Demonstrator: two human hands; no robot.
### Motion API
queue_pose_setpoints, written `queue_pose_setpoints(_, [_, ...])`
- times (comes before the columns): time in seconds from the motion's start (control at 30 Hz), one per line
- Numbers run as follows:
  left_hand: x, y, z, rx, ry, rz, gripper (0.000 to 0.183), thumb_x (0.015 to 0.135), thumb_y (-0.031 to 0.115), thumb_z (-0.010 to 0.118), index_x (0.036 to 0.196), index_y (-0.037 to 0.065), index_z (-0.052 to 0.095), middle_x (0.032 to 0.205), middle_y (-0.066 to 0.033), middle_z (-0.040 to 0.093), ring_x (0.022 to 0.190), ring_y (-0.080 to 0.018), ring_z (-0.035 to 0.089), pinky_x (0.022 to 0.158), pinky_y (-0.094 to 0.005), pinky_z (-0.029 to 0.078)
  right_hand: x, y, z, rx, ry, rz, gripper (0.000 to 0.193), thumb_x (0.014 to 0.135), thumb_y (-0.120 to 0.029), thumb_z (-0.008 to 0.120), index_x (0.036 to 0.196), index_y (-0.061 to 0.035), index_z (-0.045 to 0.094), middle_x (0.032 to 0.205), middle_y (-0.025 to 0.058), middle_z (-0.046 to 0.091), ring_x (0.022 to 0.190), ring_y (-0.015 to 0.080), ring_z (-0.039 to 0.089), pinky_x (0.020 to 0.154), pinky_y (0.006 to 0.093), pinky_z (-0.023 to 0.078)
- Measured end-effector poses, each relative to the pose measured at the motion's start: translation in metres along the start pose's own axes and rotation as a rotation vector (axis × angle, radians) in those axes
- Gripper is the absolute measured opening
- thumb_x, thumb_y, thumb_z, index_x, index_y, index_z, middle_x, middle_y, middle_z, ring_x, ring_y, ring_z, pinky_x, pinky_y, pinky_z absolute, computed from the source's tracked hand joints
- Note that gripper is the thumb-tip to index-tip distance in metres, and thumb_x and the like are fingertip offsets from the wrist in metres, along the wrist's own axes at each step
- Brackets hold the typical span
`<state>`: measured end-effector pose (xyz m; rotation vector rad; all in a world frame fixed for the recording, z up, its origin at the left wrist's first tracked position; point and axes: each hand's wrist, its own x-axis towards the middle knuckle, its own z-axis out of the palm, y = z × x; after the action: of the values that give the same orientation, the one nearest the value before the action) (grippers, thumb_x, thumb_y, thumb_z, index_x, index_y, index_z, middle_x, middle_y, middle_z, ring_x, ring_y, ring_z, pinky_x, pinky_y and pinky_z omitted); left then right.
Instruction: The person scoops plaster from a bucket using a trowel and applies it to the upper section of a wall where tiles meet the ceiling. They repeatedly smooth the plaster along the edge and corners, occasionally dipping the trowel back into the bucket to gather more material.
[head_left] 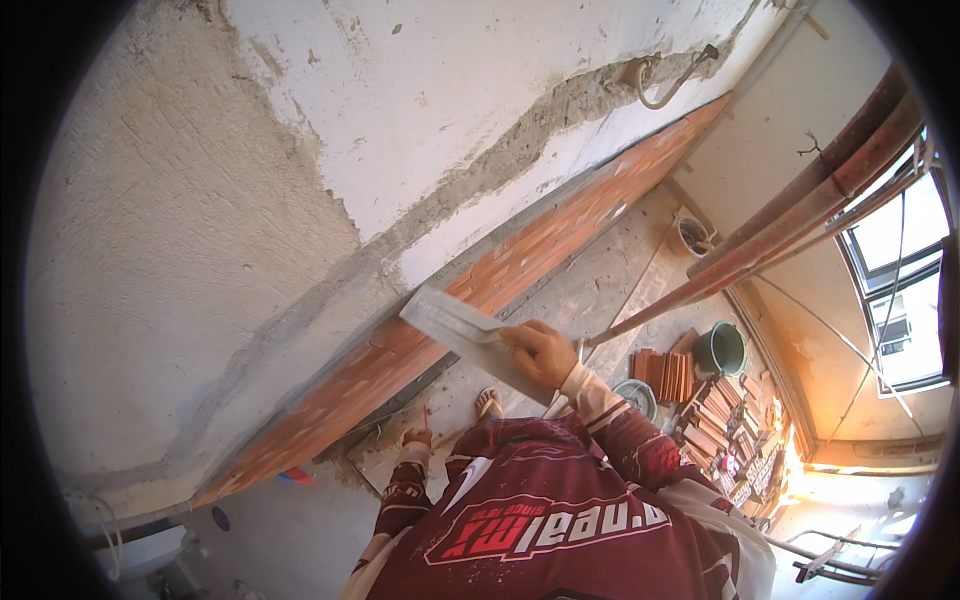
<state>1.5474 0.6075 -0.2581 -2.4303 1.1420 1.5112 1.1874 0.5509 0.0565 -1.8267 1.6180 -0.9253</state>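
Note:
My right hand [543, 352] is closed round the handle of a long, flat plastering trowel [450, 322]. Its pale, smeared blade points up and left, and its far end overlaps the top edge of the brick strip [500, 270] on the wall. I cannot tell whether it touches the wall. Lower down, my left hand [417, 438] hangs near my body, closed round a thin red stick-like thing [426, 415]. Above the bricks runs a band of grey mortar [420, 215] between white paint and rough bare plaster [190, 220].
Reddish poles [780, 230] slant across the right side. On the floor stand a green bucket [721, 349], a pale bucket [636, 398] and a far bucket [692, 234]. Stacked bricks [663, 375] and scattered ones lie nearby. A loose cable [668, 97] sticks out of the wall.

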Motion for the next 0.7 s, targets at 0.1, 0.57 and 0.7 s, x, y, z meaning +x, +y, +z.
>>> queue_pose_setpoints(0.1, [0.014, -0.019, 0.008, 0.065, -0.041, 0.033, 0.038, 0.073, 0.029, 0.059, 0.101, 0.003, 0.067, 0.094, -0.019, 0.068, 0.08, -0.0303, 0.067, 0.075, -0.0396, 0.052, 0.01, 0.022, -0.021, -0.03, 0.067, -0.001, 0.029, 0.08, -0.01, 0.057, 0.107, -0.0063, 0.065, 0.096, 0.0158, 0.063, 0.085, 0.0316, 0.063, 0.074, 0.0366, 0.05])
queue_pose_setpoints(0.57, [0.006, -0.047, 0.074, 0.298, 0.081, 0.119, 0.037, 0.074, 0.029, 0.059, 0.1, 0.004, 0.068, 0.099, -0.0177, 0.068, 0.093, -0.0296, 0.066, 0.084, -0.0388, 0.049, 0.055, 0.173, -0.19, -0.243, 0.263, 0.092, 0.029, 0.08, -0.017, 0.055, 0.106, -0.0118, 0.066, 0.098, 0.0134, 0.066, 0.087, 0.0332, 0.063, 0.08, 0.0392, 0.049])
queue_pose_setpoints(0.7, [-0.019, -0.017, 0.079, 1.018, -0.103, 0.531, 0.032, 0.075, 0.026, 0.061, 0.096, 0.004, 0.069, 0.099, -0.0169, 0.068, 0.095, -0.027, 0.066, 0.083, -0.0376, 0.049, 0.067, 0.2, -0.236, -0.378, 0.423, 0.179, 0.028, 0.081, -0.022, 0.053, 0.106, -0.0159, 0.066, 0.101, 0.0116, 0.065, 0.094, 0.0335, 0.061, 0.083, 0.0413, 0.047])
